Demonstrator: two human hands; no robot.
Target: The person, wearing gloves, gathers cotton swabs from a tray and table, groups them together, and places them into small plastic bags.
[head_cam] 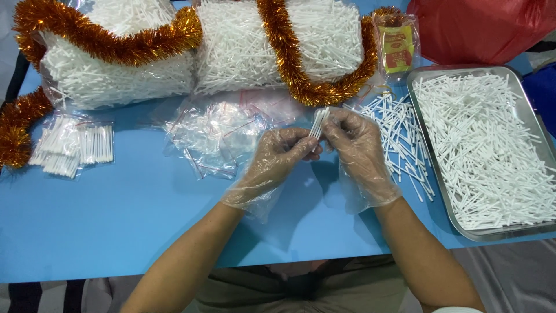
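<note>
Nearest the camera, both forearms extend over the blue table (116,220). Each hand wears a loose, clear disposable glove.

Packages and containers:
- Two large clear bags of white swabs (237,46) lie along the far edge, wrapped by a strand of orange-gold tinsel (289,58).
- A small clear packet with a yellow-and-red label (397,46) sits at the right end of the bags, just beside a red plastic bag (480,26) at the far right corner.
- Small filled packets of swabs (72,145) lie at the left.
- A heap of empty clear zip bags (214,136) lies at centre, just left of the hands.
- A rectangular metal tray (420,122) at the right holds loose swabs; a loose pile of swabs (399,133) lies on the table between tray and hands.

Hands:
- The left hand (278,156) is partly closed, its fingertips pinching the lower end of a small bundle of swabs (319,123).
- The right hand (359,145) is curled, fingertips gripping the same bundle from the right side.
- The bundle stands nearly upright above the table centre, between both hands.
</note>
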